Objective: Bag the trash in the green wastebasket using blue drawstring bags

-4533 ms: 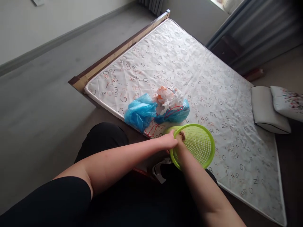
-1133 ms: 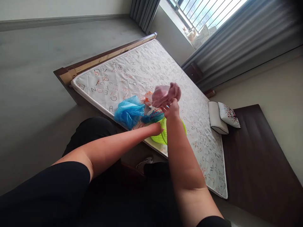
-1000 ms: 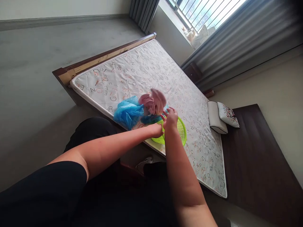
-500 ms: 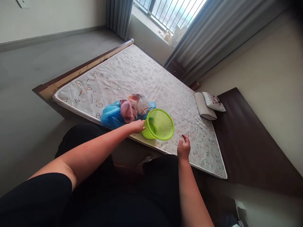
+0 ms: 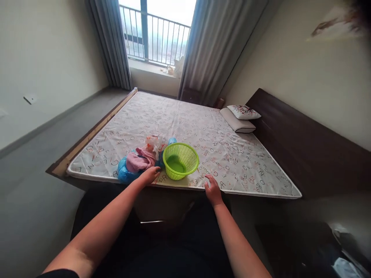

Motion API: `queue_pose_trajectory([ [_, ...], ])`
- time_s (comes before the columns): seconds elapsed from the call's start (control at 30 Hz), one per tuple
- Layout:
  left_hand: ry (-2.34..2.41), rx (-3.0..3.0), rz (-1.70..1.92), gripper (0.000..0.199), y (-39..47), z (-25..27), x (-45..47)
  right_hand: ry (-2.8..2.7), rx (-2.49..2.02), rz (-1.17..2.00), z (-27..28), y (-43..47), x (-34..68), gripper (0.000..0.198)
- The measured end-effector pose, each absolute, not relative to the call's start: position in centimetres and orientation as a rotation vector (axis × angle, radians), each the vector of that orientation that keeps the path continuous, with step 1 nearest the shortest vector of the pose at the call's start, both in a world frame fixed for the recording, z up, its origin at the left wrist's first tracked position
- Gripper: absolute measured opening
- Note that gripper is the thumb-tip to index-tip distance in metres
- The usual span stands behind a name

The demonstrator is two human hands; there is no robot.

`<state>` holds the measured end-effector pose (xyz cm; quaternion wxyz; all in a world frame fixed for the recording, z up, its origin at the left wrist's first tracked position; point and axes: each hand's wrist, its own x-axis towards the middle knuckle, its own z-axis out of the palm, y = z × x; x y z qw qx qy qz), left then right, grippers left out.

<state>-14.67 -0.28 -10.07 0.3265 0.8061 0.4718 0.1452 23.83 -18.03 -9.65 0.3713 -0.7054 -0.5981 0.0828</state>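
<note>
Green basket (image 5: pixel 180 165) upright on mattress (image 5: pixel 232 154), left hand (image 5: pixel 150 175) beside pink cloth (image 5: pixel 137 161), right hand (image 5: pixel 213 190) empty

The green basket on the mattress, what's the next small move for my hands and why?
Probably take the pink cloth with the left hand. The green basket stands upright and looks empty, the cloth lies beside it on the blue bags, and the left hand is nearest. The right hand rests open at the mattress edge.

2 pillows (image 5: pixel 240 117) lie by the dark headboard (image 5: pixel 304 139); grey curtains (image 5: pixel 211 42) flank the window (image 5: pixel 158 33).
</note>
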Motion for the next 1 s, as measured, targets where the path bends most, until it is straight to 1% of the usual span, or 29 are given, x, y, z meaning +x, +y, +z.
queue_pose_trajectory([
  [0.13, 1.322, 2.069, 0.453, 0.04, -0.6, -8.7, -16.5, -1.533, -1.766, 0.225, -9.8, -17.6, 23.0, 0.042],
  [0.23, 1.371, 2.047, 0.457, 0.038, -1.8, -8.3, -17.5, -1.487, -1.769, 0.239, -9.3, -17.2, 22.9, 0.041],
  [0.47, 1.544, 1.957, 0.331, 0.029, -5.8, -10.8, -20.9, -1.362, -1.812, 0.321, -8.6, -17.9, 24.2, 0.04],
  [0.63, 1.598, 1.919, 0.212, 0.03, -6.6, -12.6, -22.9, -1.364, -1.844, 0.342, -9.2, -19.2, 25.1, 0.039],
  [0.8, 1.646, 1.897, 0.142, 0.03, -6.4, -12.6, -23.8, -1.307, -1.898, 0.332, -9.4, -18.8, 25.3, 0.034],
  [1.0, 1.634, 1.884, 0.097, 0.032, -7.7, -12.1, -23.2, -1.386, -1.921, 0.34, -9.6, -17.7, 24.4, 0.032],
])
